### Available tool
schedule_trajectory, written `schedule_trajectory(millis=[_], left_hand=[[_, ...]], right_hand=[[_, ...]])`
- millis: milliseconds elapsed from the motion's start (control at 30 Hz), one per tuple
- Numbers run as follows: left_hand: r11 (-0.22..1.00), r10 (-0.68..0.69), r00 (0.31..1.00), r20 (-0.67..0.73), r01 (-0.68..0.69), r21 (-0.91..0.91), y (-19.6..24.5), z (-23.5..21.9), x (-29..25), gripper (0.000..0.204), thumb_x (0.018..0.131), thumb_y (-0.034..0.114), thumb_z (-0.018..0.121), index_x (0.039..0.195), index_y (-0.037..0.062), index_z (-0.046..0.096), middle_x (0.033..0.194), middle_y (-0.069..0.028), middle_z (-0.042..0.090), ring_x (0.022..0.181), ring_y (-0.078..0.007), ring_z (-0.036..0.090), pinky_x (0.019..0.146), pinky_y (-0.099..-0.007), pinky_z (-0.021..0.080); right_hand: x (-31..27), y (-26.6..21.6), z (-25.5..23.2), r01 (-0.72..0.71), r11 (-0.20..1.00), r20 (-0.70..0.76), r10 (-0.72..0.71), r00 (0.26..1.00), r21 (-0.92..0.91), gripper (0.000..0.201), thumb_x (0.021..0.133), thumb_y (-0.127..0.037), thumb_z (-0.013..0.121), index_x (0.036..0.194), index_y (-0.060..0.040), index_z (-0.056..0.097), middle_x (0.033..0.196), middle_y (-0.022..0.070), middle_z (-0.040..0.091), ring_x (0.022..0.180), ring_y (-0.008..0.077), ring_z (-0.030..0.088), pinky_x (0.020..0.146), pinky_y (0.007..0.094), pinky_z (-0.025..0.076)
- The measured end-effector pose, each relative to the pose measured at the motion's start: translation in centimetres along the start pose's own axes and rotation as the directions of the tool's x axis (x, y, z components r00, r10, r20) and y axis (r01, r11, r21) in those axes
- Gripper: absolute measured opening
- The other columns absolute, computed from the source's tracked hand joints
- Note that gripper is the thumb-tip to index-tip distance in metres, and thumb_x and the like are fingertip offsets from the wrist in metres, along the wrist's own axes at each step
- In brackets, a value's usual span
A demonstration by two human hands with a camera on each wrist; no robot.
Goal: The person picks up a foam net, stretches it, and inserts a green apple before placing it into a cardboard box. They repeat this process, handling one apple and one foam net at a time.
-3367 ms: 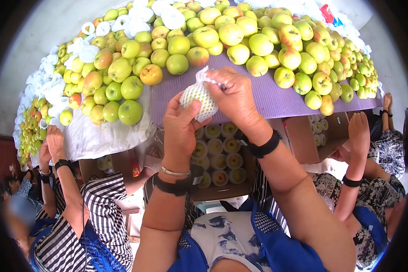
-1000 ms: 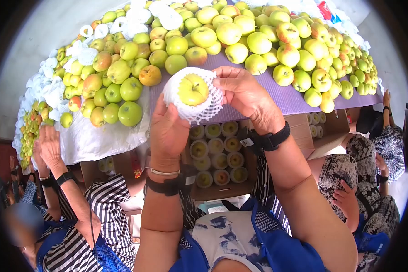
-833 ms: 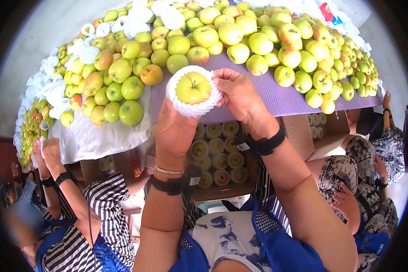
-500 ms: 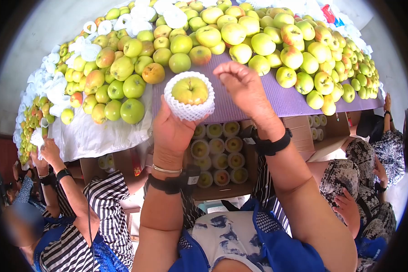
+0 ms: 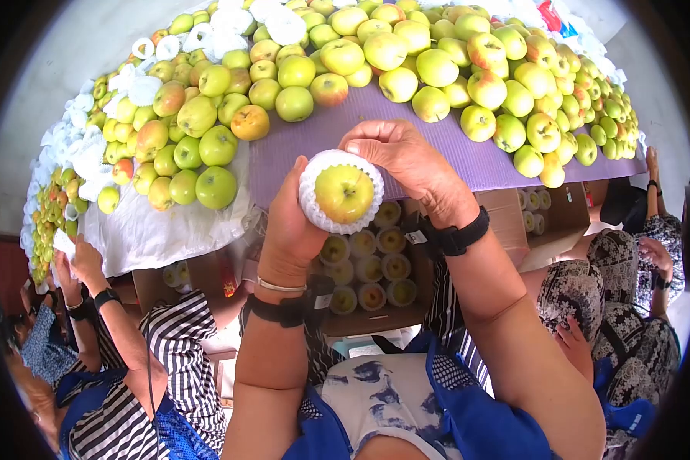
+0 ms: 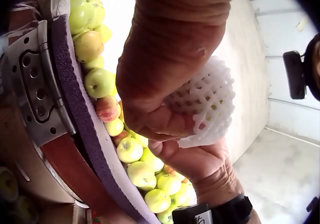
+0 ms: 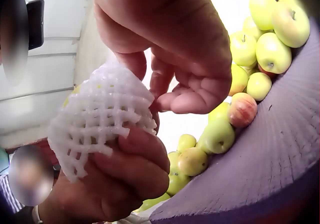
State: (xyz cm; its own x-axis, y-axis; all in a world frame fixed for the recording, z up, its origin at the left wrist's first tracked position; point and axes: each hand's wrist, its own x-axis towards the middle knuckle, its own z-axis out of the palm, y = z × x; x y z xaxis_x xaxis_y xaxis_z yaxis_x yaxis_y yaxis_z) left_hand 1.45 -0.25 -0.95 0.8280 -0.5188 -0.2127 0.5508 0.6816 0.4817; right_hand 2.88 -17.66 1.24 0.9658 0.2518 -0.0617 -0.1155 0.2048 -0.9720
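A yellow-green apple [image 5: 345,193] sits in a white foam net [image 5: 346,228], its stem end facing up. The left hand [image 5: 293,222] holds it from the left side and below, above the box. At the net's upper right edge, the right hand [image 5: 414,161] has its fingers bent, thumb and fingertips pinching the rim. The right wrist view shows the net [image 7: 100,114] resting in the left hand [image 7: 115,184], with the right hand [image 7: 170,49] above. In the left wrist view, net mesh [image 6: 210,104] shows beyond the left hand [image 6: 170,59].
Loose apples [image 5: 437,69] are heaped across the purple-covered table [image 5: 314,146]. White foam nets [image 5: 230,31] lie among them. Below the table edge, a cardboard box [image 5: 376,322] holds netted apples [image 5: 372,297]. Other people sit left and right, one in a striped top [image 5: 176,330].
The foam net has been opened out around the apple. After a brief release, the right hand is back at the net's rim. The left hand has brought the apple slightly lower and to the right.
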Motion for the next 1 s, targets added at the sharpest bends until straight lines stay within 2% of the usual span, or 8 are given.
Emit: schedule_trajectory(millis=[300, 467, 633, 733, 767, 800, 867, 1000], left_hand=[[0.996, -0.061, 0.995, 0.084, 0.066, -0.059, -0.1, -1.4, 0.2, 0.04, 0.097, 0.031, 0.032, 0.116, -0.0008, 0.048, 0.11, -0.0127, 0.058, 0.099, -0.0238, 0.058, 0.088, -0.039, 0.047], [0.999, 0.039, 0.997, 0.067, -0.04, 0.019, 0.3, -0.3, 0.1, 0.041, 0.098, 0.032, 0.03, 0.117, 0.0001, 0.047, 0.114, -0.0119, 0.056, 0.102, -0.0227, 0.057, 0.088, -0.0385, 0.047], [0.996, 0.075, 0.997, -0.004, -0.075, 0.05, 0.7, 0.2, 0.3, 0.047, 0.099, 0.036, 0.025, 0.124, 0.0006, 0.043, 0.122, -0.0121, 0.052, 0.107, -0.0235, 0.054, 0.091, -0.0394, 0.046], [0.98, 0.102, 0.994, -0.037, -0.094, 0.178, 0.9, 0.6, 0.1, 0.05, 0.099, 0.038, 0.023, 0.125, 0.0005, 0.042, 0.121, -0.0119, 0.053, 0.108, -0.0234, 0.055, 0.091, -0.0392, 0.046], [0.963, 0.12, 0.991, -0.057, -0.103, 0.251, 0.8, 0.3, 0.2, 0.051, 0.099, 0.04, 0.023, 0.125, 0.0006, 0.042, 0.119, -0.0118, 0.055, 0.107, -0.0235, 0.056, 0.092, -0.0388, 0.046], [0.963, 0.115, 0.991, -0.06, -0.097, 0.253, 0.8, -0.1, 0.4, 0.049, 0.098, 0.039, 0.027, 0.124, 0.0011, 0.043, 0.117, -0.0115, 0.056, 0.104, -0.0234, 0.057, 0.09, -0.0381, 0.047], [0.962, 0.088, 0.995, -0.046, -0.073, 0.264, 0.7, -0.8, 0.5, 0.046, 0.098, 0.039, 0.03, 0.123, 0.0018, 0.044, 0.116, -0.0107, 0.056, 0.104, -0.0223, 0.057, 0.088, -0.0369, 0.048], [0.916, 0.161, 0.986, 0.039, -0.164, 0.367, 1.1, -1.0, 0.1, 0.045, 0.097, 0.039, 0.033, 0.121, 0.0021, 0.044, 0.113, -0.0094, 0.057, 0.103, -0.0204, 0.058, 0.083, -0.0366, 0.05]], right_hand=[[0.1, -0.4, 1.1, 0.03, 0.99, -0.122, -0.047, 0.991, -0.135, 0.009, 0.085, -0.007, 0.056, 0.079, -0.0006, 0.058, 0.074, -0.002, 0.056, 0.071, 0.0049, 0.049, 0.062, 0.0228, 0.042], [0.3, -0.3, 1.5, 0.006, 0.981, -0.139, -0.033, 0.99, -0.192, 0.008, 0.084, -0.006, 0.054, 0.086, -0.0002, 0.06, 0.08, 0.0002, 0.059, 0.075, 0.0067, 0.051, 0.066, 0.0235, 0.044], [-0.2, -1.1, 0.6, 0.281, 0.94, 0.121, -0.261, 0.958, -0.196, 0.047, 0.077, -0.006, 0.062, 0.122, -0.0037, 0.049, 0.114, 0.0109, 0.054, 0.102, 0.0164, 0.053, 0.083, 0.0274, 0.046], [-1.1, -3.0, 1.1, 0.225, 0.876, 0.251, -0.123, 0.96, -0.428, 0.074, 0.069, -0.012, 0.07, 0.134, -0.0067, 0.035, 0.129, 0.0151, 0.042, 0.116, 0.0243, 0.046, 0.092, 0.0319, 0.042], [-0.9, -2.3, 1.2, 0.382, 0.722, 0.301, -0.247, 0.921, -0.576, 0.084, 0.066, -0.003, 0.069, 0.139, -0.016, 0.031, 0.136, 0.0046, 0.039, 0.12, 0.0257, 0.042, 0.091, 0.0366, 0.041], [-0.5, -1.0, 1.2, 0.368, 0.761, 0.304, -0.233, 0.924, -0.534, 0.084, 0.064, -0.008, 0.073, 0.138, -0.0164, 0.033, 0.135, 0.0046, 0.04, 0.117, 0.0232, 0.045, 0.092, 0.0348, 0.041], [-0.4, -0.2, 2.0, 0.434, 0.571, 0.286, -0.334, 0.898, -0.697, 0.077, 0.062, -0.009, 0.075, 0.131, -0.0141, 0.042, 0.126, 0.0055, 0.048, 0.111, 0.0189, 0.049, 0.09, 0.031, 0.043], [-0.1, 0.7, 2.5, 0.379, 0.638, 0.226, -0.311, 0.923, -0.67, 0.063, 0.061, -0.006, 0.075, 0.119, -0.0114, 0.052, 0.111, 0.0049, 0.056, 0.103, 0.0162, 0.053, 0.089, 0.028, 0.044]])
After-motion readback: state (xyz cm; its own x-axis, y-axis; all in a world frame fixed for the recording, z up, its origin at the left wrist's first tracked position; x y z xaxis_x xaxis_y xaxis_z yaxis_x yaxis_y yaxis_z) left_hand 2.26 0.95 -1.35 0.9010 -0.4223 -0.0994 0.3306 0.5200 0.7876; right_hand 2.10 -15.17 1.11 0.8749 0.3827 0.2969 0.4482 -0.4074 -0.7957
